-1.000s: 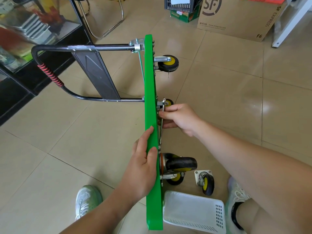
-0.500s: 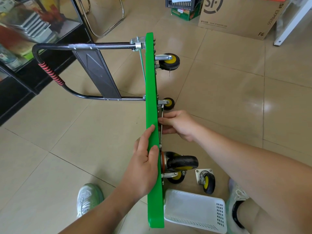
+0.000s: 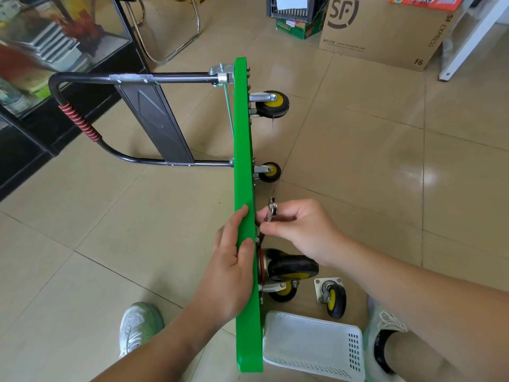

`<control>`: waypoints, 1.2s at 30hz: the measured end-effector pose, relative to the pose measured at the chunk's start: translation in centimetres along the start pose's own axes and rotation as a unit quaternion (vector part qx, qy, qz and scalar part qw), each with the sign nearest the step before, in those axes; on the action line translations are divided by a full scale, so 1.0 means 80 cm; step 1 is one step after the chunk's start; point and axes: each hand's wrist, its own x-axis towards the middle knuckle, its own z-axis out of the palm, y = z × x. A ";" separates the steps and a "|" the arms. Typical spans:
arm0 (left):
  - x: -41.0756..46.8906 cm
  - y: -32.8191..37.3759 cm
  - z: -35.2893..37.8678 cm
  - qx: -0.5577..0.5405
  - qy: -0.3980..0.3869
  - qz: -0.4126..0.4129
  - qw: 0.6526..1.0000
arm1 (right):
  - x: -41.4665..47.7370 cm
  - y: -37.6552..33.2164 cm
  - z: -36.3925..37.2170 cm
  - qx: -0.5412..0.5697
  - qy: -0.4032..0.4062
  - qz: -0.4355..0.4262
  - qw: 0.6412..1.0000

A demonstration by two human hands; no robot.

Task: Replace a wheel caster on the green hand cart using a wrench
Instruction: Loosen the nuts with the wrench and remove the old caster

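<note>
The green hand cart [image 3: 243,150] stands on its side edge on the tiled floor, its black handle [image 3: 82,125] folded out to the left. My left hand [image 3: 231,266] grips the upper edge of the deck. My right hand [image 3: 300,230] pinches a small metal wrench [image 3: 271,212] against the underside, just above a large black caster [image 3: 292,267] mounted there. Two more casters [image 3: 271,103] with yellow hubs sit farther along the underside. A loose caster [image 3: 333,296] lies on the floor to the right.
A white plastic basket [image 3: 314,343] lies on the floor by the cart's near end. My shoes [image 3: 139,326] flank the cart. A cardboard box [image 3: 385,31] and a crate stand at the back, a glass cabinet [image 3: 55,51] at the left.
My right hand has slid down the underside towards the large caster, and the wrench now shows between its fingers. The left hand keeps its hold on the deck.
</note>
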 end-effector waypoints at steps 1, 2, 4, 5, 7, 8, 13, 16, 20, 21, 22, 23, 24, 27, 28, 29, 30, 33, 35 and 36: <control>0.000 0.000 0.000 0.000 0.003 0.001 1.000 | -0.008 0.001 0.000 0.002 0.001 -0.008 1.000; 0.001 -0.001 0.000 0.002 0.007 0.003 1.000 | -0.013 0.002 0.001 0.005 0.002 -0.017 1.000; 0.002 -0.001 0.001 0.006 0.011 0.005 1.000 | -0.019 0.002 0.002 0.005 0.012 -0.034 0.999; 0.002 -0.001 0.001 0.008 0.010 0.006 1.000 | -0.019 0.002 0.002 0.005 0.021 -0.040 0.999; 0.002 -0.001 0.001 0.008 0.007 0.005 1.000 | -0.014 0.001 -0.002 0.006 0.038 -0.050 0.998; 0.001 -0.001 0.001 0.008 0.004 0.004 1.000 | -0.010 -0.001 -0.003 0.005 0.043 -0.057 0.997; 0.003 -0.002 0.001 0.007 0.002 0.004 1.000 | 0.018 -0.020 -0.016 0.015 0.063 -0.077 0.995; 0.004 -0.004 0.002 0.005 0.000 -0.001 1.000 | 0.040 -0.021 -0.027 0.058 0.058 -0.024 0.996; 0.005 -0.006 0.003 0.000 -0.002 -0.004 1.000 | 0.060 -0.011 -0.031 0.084 0.059 0.035 0.994; 0.005 -0.007 0.002 0.000 -0.002 -0.004 1.000 | 0.064 -0.009 -0.030 0.089 0.056 0.044 0.993; 0.005 -0.007 0.002 0.001 -0.002 -0.005 1.000 | 0.068 -0.006 -0.030 0.091 0.054 0.052 0.993; 0.005 -0.008 0.002 0.002 -0.002 -0.004 1.000 | 0.072 -0.003 -0.029 0.091 0.051 0.058 0.993; 0.005 -0.008 0.002 0.004 -0.002 -0.004 1.000 | 0.076 0.000 -0.027 0.093 0.047 0.064 0.992; 0.007 -0.008 0.002 0.005 -0.007 -0.006 1.000 | 0.085 0.011 -0.023 0.101 0.040 0.085 0.990; 0.007 -0.008 0.001 0.004 -0.007 -0.005 1.000 | 0.089 0.014 -0.022 0.103 0.038 0.091 0.990; 0.007 -0.007 0.002 0.001 -0.007 -0.004 1.000 | 0.091 0.016 -0.021 0.106 0.034 0.098 0.989; 0.007 -0.007 0.002 -0.003 -0.007 -0.004 1.000 | 0.094 0.018 -0.020 0.109 0.027 0.107 0.988; 0.006 -0.006 0.001 -0.009 -0.005 -0.005 1.000 | 0.097 0.026 -0.013 0.113 -0.003 0.135 0.984; 0.006 -0.007 0.001 -0.010 -0.004 -0.004 1.000 | 0.096 0.030 -0.008 0.118 -0.009 0.139 0.983; 0.006 -0.007 0.001 -0.010 -0.005 -0.003 1.000 | 0.096 0.030 -0.007 0.121 -0.007 0.138 0.983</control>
